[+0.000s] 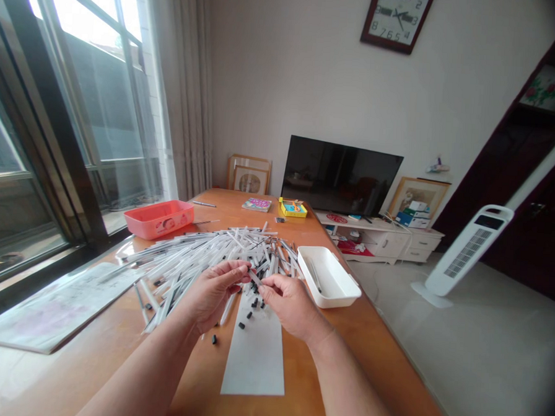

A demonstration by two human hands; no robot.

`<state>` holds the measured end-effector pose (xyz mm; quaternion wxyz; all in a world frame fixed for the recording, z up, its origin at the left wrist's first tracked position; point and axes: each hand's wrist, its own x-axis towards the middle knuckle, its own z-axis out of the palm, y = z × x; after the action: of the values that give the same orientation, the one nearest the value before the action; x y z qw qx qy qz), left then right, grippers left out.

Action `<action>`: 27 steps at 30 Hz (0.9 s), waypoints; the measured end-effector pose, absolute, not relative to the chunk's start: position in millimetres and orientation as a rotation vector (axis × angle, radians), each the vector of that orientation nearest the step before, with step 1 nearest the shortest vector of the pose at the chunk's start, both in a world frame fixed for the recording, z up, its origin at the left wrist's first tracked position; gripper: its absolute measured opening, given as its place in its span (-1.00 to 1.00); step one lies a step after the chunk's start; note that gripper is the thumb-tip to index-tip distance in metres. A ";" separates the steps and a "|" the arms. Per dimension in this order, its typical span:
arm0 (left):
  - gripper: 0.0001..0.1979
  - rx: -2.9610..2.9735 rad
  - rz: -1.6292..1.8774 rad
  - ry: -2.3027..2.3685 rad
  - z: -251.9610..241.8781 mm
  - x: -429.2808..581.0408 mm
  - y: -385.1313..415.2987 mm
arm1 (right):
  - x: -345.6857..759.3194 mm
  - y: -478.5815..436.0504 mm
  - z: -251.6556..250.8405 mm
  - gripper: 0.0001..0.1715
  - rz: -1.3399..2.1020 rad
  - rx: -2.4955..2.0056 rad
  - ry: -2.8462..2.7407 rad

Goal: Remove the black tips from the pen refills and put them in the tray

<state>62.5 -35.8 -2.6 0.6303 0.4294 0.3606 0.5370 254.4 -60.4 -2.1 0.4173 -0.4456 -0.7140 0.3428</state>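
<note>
My left hand and my right hand meet over the wooden table, fingers pinched together on one thin white pen tube with a dark tip. Just beyond them lies a big heap of white pen tubes. Under my hands a white paper strip carries several small black caps; one more cap lies on the bare wood to its left.
A white tray stands right of the heap, a pink tray at the far left. A large sheet lies by the window. Books and a yellow box sit at the far end. Beyond: a TV and a tower fan.
</note>
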 end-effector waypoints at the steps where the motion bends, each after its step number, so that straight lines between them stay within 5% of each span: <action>1: -0.69 0.966 1.248 0.823 -1.8 62.7 -36.1 | 254.0 -60.3 -2.1 -0.77 0.865 -1.115 -1.789; 27: -0.67 1.139 1.260 0.957 0.4 61.2 -38.7 | 244.5 -58.4 -8.6 -0.71 1.003 -1.048 -1.748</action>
<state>61.2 -38.7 0.4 0.5613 0.4834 0.4064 0.5349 244.5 -58.4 -8.6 0.4214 -0.4184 -0.6979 0.4005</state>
